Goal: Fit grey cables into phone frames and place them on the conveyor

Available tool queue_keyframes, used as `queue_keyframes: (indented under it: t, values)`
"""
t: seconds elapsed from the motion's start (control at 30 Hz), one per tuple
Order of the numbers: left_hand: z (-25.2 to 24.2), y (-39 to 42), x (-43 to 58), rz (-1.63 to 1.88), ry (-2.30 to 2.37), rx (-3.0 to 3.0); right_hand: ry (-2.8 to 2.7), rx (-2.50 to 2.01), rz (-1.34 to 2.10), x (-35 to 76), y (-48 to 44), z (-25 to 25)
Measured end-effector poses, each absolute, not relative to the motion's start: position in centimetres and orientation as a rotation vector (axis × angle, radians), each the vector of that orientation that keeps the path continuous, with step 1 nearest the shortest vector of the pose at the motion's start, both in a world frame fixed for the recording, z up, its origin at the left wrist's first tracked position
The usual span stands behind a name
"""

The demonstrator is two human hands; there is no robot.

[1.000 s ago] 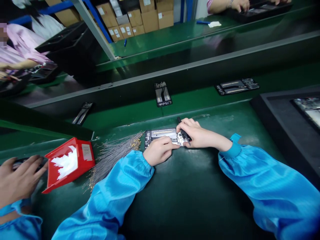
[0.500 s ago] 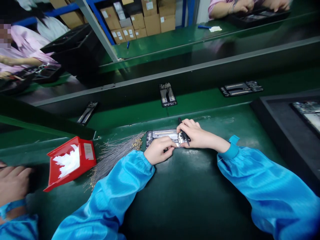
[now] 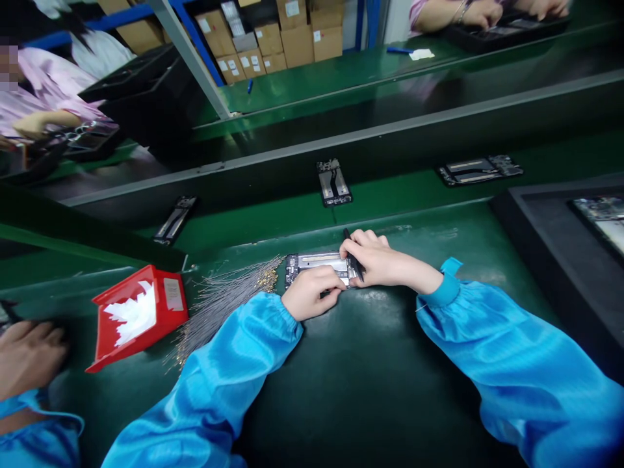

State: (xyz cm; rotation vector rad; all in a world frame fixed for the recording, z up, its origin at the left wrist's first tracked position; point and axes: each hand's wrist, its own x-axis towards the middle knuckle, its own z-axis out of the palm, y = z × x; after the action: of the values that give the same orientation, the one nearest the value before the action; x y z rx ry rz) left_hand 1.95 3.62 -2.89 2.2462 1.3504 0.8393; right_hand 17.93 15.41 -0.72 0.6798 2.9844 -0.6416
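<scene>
An opened phone body (image 3: 319, 260) lies flat on the green bench, its inner parts facing up. Bent over its near edge, my left hand (image 3: 314, 292) has its fingers closed at the phone's lower side; whatever is pinched there is too small to make out. My right hand (image 3: 373, 259) wraps round a black pen-like tool (image 3: 361, 270) at the phone's right end, its lower fingers touching the phone. Just left of the phone is a bundle of thin grey cables (image 3: 229, 296) with gold-coloured ends.
A red bin (image 3: 180, 305) with white pieces stands left of the cables. Three opened phones (image 3: 334, 183) (image 3: 175, 221) (image 3: 480, 170) lie on the strip behind. A black tray (image 3: 546, 260) is at the right. A co-worker's hand (image 3: 32, 357) is at the far left; people work across the bench.
My right hand and its tool have shifted slightly left. The phones on the back strip have moved a little to the right. My left hand has hardly moved.
</scene>
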Motion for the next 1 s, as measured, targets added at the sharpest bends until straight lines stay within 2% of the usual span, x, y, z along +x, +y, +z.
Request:
queue_keyframes:
  t: [0.33, 0.53, 1.0]
  values:
    - [-2.9, 3.6, 2.0, 0.846, 1.351, 2.261, 2.998, 0.691, -0.611, 17.9, 15.0, -0.5]
    - [-3.1, 3.5, 2.3, 0.874, 1.573, 2.243, 3.053, 0.596, -0.691, 18.2, 15.5, -1.2]
    - [-3.1, 3.7, 2.7, 0.787, 1.658, 2.233, 3.058, 0.555, -0.415, 17.8, 15.0, 0.0]
